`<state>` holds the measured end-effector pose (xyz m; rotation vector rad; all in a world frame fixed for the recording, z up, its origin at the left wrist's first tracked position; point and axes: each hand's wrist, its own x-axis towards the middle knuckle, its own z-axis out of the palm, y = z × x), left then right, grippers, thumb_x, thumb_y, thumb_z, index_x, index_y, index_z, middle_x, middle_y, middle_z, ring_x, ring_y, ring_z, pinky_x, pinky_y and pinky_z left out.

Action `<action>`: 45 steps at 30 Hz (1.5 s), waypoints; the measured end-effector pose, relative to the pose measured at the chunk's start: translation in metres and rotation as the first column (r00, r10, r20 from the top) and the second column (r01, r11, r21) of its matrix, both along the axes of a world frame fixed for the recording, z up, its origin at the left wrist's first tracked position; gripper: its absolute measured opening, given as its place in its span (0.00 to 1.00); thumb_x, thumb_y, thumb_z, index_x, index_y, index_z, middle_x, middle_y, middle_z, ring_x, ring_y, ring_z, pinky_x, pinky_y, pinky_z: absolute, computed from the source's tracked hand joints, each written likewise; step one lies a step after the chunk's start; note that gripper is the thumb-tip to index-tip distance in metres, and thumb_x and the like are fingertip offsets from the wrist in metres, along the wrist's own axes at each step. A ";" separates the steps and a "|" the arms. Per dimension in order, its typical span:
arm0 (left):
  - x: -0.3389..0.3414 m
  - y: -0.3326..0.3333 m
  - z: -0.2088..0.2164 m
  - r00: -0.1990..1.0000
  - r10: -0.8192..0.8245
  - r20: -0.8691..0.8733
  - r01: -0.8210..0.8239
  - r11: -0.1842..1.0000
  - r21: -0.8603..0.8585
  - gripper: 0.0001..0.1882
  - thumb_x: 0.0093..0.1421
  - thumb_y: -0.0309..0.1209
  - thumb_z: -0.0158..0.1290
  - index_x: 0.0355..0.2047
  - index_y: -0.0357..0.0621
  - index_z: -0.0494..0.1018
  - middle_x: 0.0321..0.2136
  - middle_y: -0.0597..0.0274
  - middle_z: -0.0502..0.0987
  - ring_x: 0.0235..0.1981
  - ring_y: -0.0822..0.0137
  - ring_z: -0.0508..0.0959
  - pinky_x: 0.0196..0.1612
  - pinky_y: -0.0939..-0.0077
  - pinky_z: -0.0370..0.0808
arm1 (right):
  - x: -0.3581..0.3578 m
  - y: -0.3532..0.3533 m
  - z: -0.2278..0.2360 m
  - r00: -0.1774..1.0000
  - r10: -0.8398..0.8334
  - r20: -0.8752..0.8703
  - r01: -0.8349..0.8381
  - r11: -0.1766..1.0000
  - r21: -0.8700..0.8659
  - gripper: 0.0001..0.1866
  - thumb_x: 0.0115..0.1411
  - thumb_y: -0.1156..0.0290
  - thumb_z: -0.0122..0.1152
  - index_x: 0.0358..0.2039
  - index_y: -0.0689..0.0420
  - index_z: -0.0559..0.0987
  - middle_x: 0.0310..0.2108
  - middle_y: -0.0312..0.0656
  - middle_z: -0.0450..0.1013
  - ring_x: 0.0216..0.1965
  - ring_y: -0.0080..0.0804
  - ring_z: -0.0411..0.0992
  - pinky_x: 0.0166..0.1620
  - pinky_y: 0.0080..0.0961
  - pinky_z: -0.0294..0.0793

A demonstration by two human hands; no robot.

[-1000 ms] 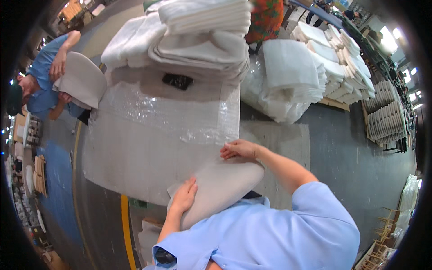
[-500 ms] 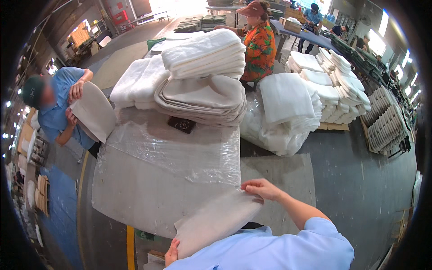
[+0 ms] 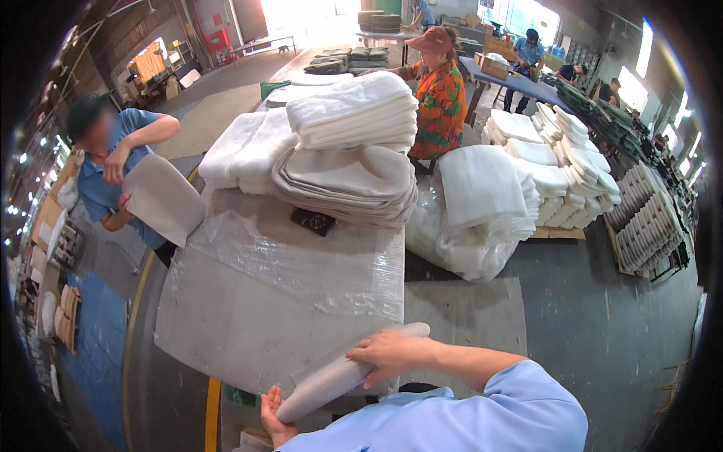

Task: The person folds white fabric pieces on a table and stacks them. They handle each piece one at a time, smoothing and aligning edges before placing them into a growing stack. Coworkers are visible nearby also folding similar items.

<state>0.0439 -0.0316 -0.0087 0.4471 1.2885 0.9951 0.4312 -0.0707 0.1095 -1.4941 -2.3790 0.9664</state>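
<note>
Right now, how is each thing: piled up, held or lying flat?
Held pad: tilted on edge
Right hand: gripping its upper edge
Left hand: touching its lower end
Grey covers: stacked
White pads: stacked
Plastic wrap: wrinkled
Co-worker's pad: held
Dark object: lying flat

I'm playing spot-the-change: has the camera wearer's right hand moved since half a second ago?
Yes, leftward: the right hand was just right of the table's right edge; now it's mostly left of that edge.

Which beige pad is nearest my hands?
The tilted pad with your right hand on it, at the table's near edge; a co-worker holds another, the beige stack lies beyond.
</note>
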 end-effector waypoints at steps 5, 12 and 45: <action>-0.004 -0.010 -0.002 1.000 0.005 0.016 -0.005 1.000 -0.021 0.30 0.77 0.54 0.44 0.62 0.40 0.73 0.61 0.59 0.76 0.56 0.67 0.76 0.60 0.64 0.73 | -0.053 0.008 0.005 0.989 0.102 0.109 -0.097 0.994 -0.049 0.43 0.52 0.54 0.80 0.65 0.56 0.73 0.51 0.51 0.79 0.52 0.53 0.80 0.53 0.46 0.78; -0.003 -0.013 -0.010 0.999 0.036 -0.019 -0.036 0.999 -0.025 0.30 0.77 0.52 0.44 0.62 0.38 0.74 0.61 0.57 0.77 0.61 0.65 0.74 0.65 0.64 0.68 | -0.059 0.005 -0.001 0.988 0.096 0.117 -0.094 0.995 -0.030 0.41 0.50 0.58 0.81 0.62 0.55 0.74 0.47 0.49 0.79 0.49 0.52 0.81 0.49 0.47 0.79; 0.170 0.138 0.111 0.784 -0.536 -0.313 0.616 0.739 0.275 0.26 0.74 0.45 0.57 0.62 0.37 0.73 0.53 0.55 0.82 0.50 0.64 0.81 0.53 0.61 0.80 | -0.031 0.006 0.033 -0.092 -0.574 -0.814 0.618 0.608 -0.499 0.38 0.59 0.67 0.78 0.63 0.64 0.65 0.53 0.47 0.74 0.54 0.35 0.76 0.56 0.34 0.80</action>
